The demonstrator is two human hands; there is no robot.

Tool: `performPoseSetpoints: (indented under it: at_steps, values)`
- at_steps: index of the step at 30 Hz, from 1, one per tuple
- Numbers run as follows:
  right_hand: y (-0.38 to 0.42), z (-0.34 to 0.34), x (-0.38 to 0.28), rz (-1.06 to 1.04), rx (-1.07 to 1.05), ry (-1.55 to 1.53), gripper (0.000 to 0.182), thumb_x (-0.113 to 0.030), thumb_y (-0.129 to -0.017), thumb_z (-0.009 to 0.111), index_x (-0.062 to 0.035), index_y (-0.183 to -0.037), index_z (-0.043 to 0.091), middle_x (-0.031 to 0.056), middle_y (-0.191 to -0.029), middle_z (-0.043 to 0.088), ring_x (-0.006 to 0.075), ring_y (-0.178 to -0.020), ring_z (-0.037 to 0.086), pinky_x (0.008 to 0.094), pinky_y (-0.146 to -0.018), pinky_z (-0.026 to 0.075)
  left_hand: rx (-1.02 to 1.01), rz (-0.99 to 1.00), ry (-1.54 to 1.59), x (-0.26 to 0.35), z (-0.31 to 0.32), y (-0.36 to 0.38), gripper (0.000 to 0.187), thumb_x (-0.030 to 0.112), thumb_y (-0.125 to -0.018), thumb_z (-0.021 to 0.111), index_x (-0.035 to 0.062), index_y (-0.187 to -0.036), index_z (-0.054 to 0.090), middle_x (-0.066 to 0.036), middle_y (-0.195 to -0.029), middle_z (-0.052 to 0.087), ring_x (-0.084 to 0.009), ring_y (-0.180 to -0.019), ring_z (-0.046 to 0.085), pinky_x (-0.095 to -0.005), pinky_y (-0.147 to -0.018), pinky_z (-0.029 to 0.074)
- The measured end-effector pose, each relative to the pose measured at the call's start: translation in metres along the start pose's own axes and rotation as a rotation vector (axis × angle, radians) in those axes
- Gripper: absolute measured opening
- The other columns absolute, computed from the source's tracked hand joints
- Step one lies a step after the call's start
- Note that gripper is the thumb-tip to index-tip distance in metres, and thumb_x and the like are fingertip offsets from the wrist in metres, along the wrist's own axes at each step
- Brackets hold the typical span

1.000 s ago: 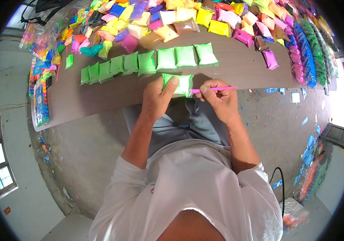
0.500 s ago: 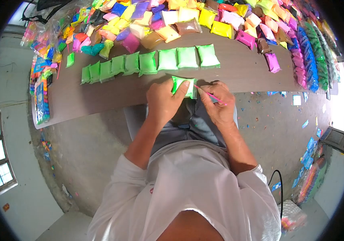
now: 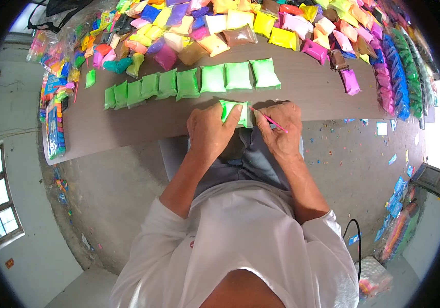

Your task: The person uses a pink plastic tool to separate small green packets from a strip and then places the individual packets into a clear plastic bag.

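My left hand is closed on a small bright-green plastic packet, its thumb lying across the packet's face. From the other side, my right hand pinches a thin pink stick; the stick's tip is right at the packet's clear right edge. Both hands are over the table's near edge, above my lap. Just beyond them a row of similar green packets lies on the brown table, running from the left to the middle.
A heap of many-coloured packets covers the far side of the table. Bagged strips of blue packets stand along the right end, and packaged sets lie at the left end. One pink packet lies apart on the right. Scraps litter the floor.
Both hands keep their hold on the packet and the stick. The stick has tilted slightly, and the right fingers have shifted a little. The whole view has moved very slightly.
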State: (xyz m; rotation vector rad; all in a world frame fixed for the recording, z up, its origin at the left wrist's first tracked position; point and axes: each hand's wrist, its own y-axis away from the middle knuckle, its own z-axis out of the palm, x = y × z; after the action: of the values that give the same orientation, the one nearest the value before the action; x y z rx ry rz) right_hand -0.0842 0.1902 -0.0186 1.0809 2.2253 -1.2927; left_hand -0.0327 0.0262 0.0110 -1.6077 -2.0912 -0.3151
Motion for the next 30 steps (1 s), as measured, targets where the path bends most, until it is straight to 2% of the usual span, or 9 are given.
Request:
performPoseSetpoints:
  at_steps: [3,15,18,28,30]
  values:
    - [0.002,0.005,0.002,-0.015,0.016,-0.004,0.011,-0.007,-0.069,0.075,-0.0097,-0.074,0.066,0.0026,-0.069,0.061,0.0252,-0.068,0.054,0.0364,-0.071,0.039,0.004,-0.001,-0.007,-0.001,0.002,-0.001,0.048,0.040,-0.085,0.064,0.0009,-0.059,0.055,-0.021,-0.054,0.054,-0.0414,-0.056,0.055,-0.0486,-0.062,0.043]
    - [0.000,0.013,0.002,-0.040,0.064,0.058,0.014,-0.006,-0.068,0.074,-0.0107,-0.072,0.062,0.0027,-0.067,0.055,0.0260,-0.068,0.052,0.0377,-0.070,0.039,0.013,0.006,-0.030,0.000,0.002,0.000,0.048,0.041,-0.085,0.064,0.0000,-0.061,0.058,-0.021,-0.054,0.055,-0.0409,-0.056,0.056,-0.0479,-0.065,0.044]
    - [-0.001,0.011,0.001,-0.028,0.054,0.038,0.013,-0.007,-0.069,0.074,-0.0106,-0.073,0.062,0.0032,-0.067,0.055,0.0263,-0.067,0.052,0.0384,-0.071,0.039,0.014,0.020,-0.019,0.000,0.002,0.000,0.045,0.038,-0.084,0.065,-0.0015,-0.063,0.057,-0.024,-0.058,0.056,-0.0440,-0.060,0.057,-0.0525,-0.062,0.043]
    - [-0.001,0.017,0.001,-0.013,0.025,0.110,0.013,-0.008,-0.070,0.073,-0.0091,-0.072,0.060,0.0069,-0.068,0.056,0.0289,-0.068,0.054,0.0398,-0.072,0.040,0.062,0.042,-0.029,-0.001,0.005,0.001,0.045,0.037,-0.083,0.067,-0.0012,-0.062,0.057,-0.024,-0.057,0.055,-0.0436,-0.058,0.055,-0.0525,-0.060,0.042]
    - [0.000,0.019,0.001,-0.017,0.049,0.124,0.015,-0.007,-0.070,0.073,-0.0086,-0.071,0.058,0.0076,-0.067,0.056,0.0293,-0.068,0.054,0.0402,-0.072,0.040,0.064,0.037,-0.023,0.000,0.005,0.000,0.047,0.038,-0.084,0.065,0.0002,-0.059,0.056,-0.020,-0.056,0.055,-0.0410,-0.055,0.054,-0.0482,-0.063,0.043]
